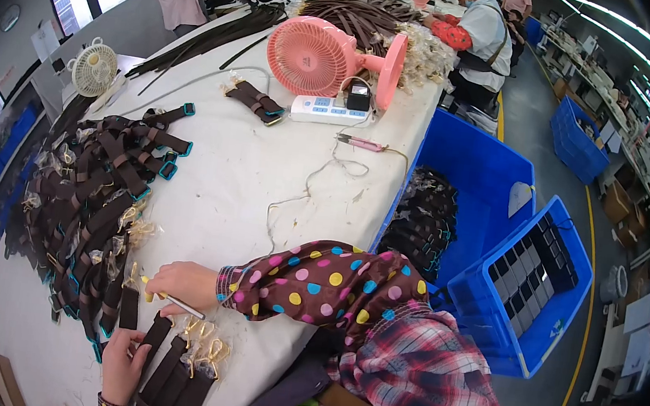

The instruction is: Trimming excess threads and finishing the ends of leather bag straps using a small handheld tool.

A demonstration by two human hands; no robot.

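While the right hand [183, 285] reaches across in its polka-dot sleeve [316, 282], its fingers are curled shut around a thin pen-like tool [173, 302] whose tip points away from the strap pile. That pile of dark brown straps [93, 201], some edged in teal, lies heaped on the white worktop [264, 172] just left of the hand. The left hand [122, 364] lies below the right hand, fingers spread flat and pressing on the near end of a row of brown straps [169, 378] laid side by side; it grips nothing that I can see. Small gold clasps in clear wrap [204, 346] sit on the row, just under the right hand. Far up the worktop from the pile stands a pink fan [325, 57], with a white power strip [327, 109] before it. Right of the worktop stand blue bins [522, 306].
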